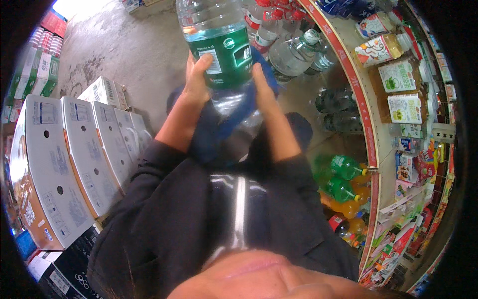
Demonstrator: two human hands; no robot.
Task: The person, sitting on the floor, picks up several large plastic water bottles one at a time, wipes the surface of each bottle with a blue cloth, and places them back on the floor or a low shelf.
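Observation:
A large clear plastic water bottle [224,56] with a green label is held up in front of me, its top cut off by the upper edge of the view. My left hand [198,76] grips its left side, thumb across the label. On the opposite side, my right hand [262,84] presses against the bottle, with most of its fingers hidden behind. Something blue [269,71] shows behind the bottle, too covered to name. Beyond my right hand, a big clear water bottle [291,56] with a white cap stands on the concrete floor [123,41].
Stacked white cartons [48,157] line my left side, with a black box [71,269] below. A red-edged shelf [354,74] curves along my right, carrying tea bottles [401,76] and packets. Green soda bottles [345,166] lie low beside it. Red-capped bottles [265,30] stand farther ahead.

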